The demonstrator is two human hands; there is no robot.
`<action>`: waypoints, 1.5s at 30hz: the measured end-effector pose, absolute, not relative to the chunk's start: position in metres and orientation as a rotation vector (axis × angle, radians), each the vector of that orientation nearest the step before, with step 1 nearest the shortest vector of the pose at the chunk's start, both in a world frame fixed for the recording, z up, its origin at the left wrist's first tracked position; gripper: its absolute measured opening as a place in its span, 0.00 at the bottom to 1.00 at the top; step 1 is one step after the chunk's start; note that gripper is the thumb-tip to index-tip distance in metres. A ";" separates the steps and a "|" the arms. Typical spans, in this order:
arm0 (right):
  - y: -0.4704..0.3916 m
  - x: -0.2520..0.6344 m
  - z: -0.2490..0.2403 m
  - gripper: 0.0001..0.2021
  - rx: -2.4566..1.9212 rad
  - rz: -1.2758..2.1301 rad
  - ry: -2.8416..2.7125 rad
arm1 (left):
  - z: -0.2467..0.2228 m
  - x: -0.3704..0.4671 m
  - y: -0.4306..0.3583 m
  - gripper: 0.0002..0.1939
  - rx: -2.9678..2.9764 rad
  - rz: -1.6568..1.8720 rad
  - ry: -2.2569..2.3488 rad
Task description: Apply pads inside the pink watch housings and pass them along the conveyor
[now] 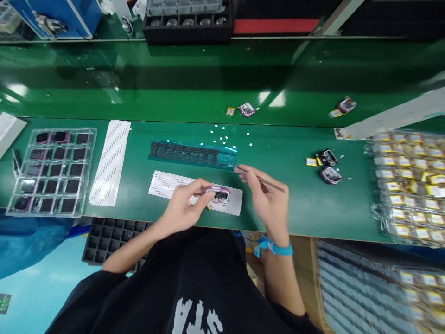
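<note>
My left hand (187,204), just below the centre of the frame, was closed on the left side of a small purple-rimmed casing (219,195), with the thumb over its exposed inner parts. My right hand (266,197), right of centre, was pinched around slim metal tweezers (271,184). Their tip pointed left, at the right end of a blue-green film (227,157) bearing rows of dark pieces; I couldn't tell whether it touched. A white printed sheet (163,183) lay on the green table (288,148) beneath the casing. White scraps (222,138) were scattered above the film. At the left of the frame, a stack of white strips (110,162) lay beside a clear tray (85,185) of dark-faced units. Two opened casings (331,175) sat close together at centre right, near packed yellow-and-white pieces (396,199) at the right edge.
</note>
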State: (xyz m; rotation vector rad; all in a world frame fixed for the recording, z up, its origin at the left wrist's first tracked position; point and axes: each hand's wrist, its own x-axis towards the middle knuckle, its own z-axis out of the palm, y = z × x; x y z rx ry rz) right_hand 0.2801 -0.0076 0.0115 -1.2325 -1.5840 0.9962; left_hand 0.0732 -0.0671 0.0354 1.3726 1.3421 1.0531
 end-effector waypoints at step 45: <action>0.029 0.310 -0.007 0.15 -1.219 1.371 -1.860 | 0.002 0.041 -0.002 0.17 2.495 0.394 1.036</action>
